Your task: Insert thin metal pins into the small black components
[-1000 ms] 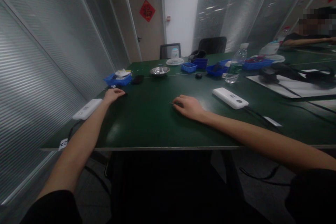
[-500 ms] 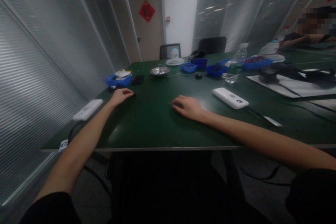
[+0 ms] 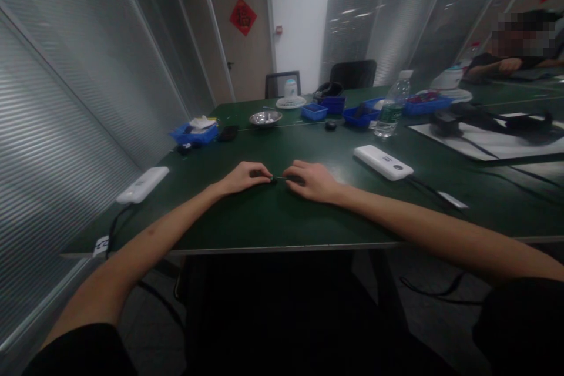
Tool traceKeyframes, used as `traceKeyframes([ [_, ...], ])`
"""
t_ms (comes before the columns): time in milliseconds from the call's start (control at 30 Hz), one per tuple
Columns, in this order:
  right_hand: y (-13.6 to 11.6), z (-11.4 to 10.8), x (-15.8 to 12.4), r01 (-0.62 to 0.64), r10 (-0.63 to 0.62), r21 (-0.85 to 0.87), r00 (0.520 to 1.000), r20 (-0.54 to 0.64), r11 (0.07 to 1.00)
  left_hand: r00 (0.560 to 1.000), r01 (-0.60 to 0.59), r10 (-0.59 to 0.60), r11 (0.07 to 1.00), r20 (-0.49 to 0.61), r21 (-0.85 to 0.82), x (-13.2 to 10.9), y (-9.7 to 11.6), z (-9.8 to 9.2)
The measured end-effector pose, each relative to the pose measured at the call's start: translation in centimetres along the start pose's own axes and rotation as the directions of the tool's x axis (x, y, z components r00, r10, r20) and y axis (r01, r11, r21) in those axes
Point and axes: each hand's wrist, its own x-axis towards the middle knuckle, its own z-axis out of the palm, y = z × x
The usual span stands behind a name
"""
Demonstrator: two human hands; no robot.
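Both of my hands rest on the dark green table [image 3: 247, 217], almost touching at its middle. My left hand [image 3: 244, 177] is curled with fingers pinched on a small dark part that I cannot make out. My right hand [image 3: 312, 181] lies knuckles up, fingers closed on a thin dark tool whose tip points left toward the small part [image 3: 273, 178] between the two hands.
A white power bank [image 3: 382, 162] with a cable lies right of my hands, another white device [image 3: 141, 184] at the left edge. Farther back stand blue trays [image 3: 195, 134], a metal bowl [image 3: 265, 118], a water bottle [image 3: 392, 107] and a small fan [image 3: 289, 94]. Another person sits at far right.
My left hand has slid from the far left of the table, near the blue tray, rightward to meet my right hand. The right hand stayed in place.
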Motion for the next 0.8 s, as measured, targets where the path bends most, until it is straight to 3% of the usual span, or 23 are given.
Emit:
traceKeyframes([
  [300,0.0,-0.08,0.08,0.031,-0.029,-0.052,0.999,0.035,0.998,0.998,-0.059,0.06,0.998,-0.024,0.022,-0.13,-0.57,0.02],
  [533,0.48,0.46,-0.12,0.126,-0.129,-0.094,0.991,-0.021,0.988,0.995,0.101,-0.098,0.991,0.034,-0.085,0.02,-0.2,0.14],
  [800,0.33,0.39,-0.19,0.215,-0.218,-0.147,0.976,-0.009,0.966,0.985,0.155,-0.134,0.968,0.113,-0.2,0.26,0.14,0.62],
])
